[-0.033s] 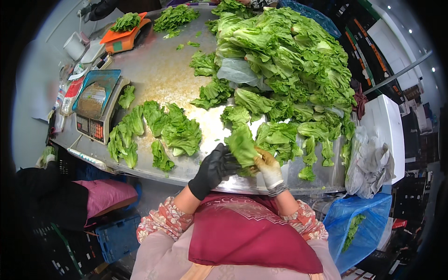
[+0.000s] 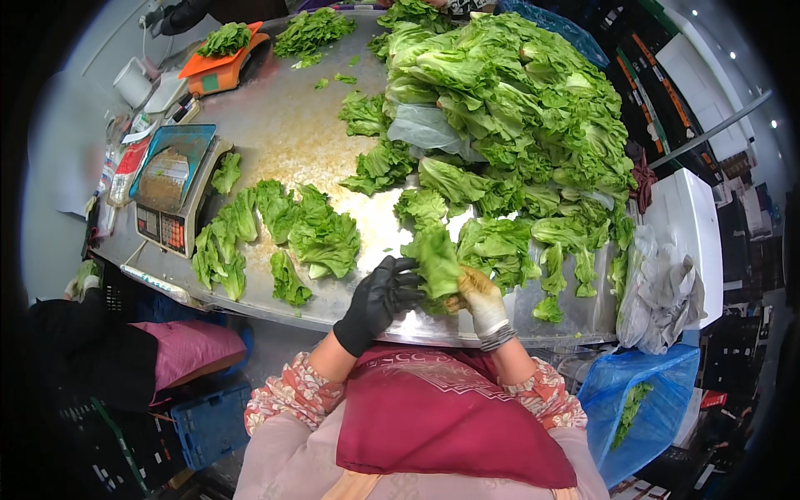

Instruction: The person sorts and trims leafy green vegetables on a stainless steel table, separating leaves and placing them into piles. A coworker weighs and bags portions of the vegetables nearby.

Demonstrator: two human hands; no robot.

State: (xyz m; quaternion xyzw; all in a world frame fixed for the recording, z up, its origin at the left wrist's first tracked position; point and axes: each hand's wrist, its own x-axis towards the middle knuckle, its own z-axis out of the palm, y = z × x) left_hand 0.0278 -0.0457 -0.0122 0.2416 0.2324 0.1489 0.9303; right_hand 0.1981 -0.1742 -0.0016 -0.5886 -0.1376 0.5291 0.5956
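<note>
In my right hand [image 2: 478, 298], gloved in white with yellow-stained fingers, is a lettuce leaf [image 2: 437, 258], held upright and slightly blurred over the table's near edge. My left hand [image 2: 377, 302], in a black glove, is beside the leaf with fingers outstretched and apart; the fingertips come close to the leaf's left side, and I cannot tell whether they touch it. Left of my hands lie loose lettuce bunches [image 2: 325, 242] and a smaller lettuce piece [image 2: 288, 279]. A large lettuce heap [image 2: 517, 108] covers the table's right side, with loose leaves along its front.
The metal table [image 2: 292, 117] carries a blue-topped scale [image 2: 175, 179] at left and an orange scale [image 2: 218, 73] holding lettuce farther back. Clear plastic bags [image 2: 658, 292] hang at the right corner, above a blue bag [image 2: 650, 400]. Another person's gloved hands [image 2: 83, 279] show at far left.
The lettuce leaf in my right hand has turned more upright. My left hand has shifted slightly left, its fingers more spread.
</note>
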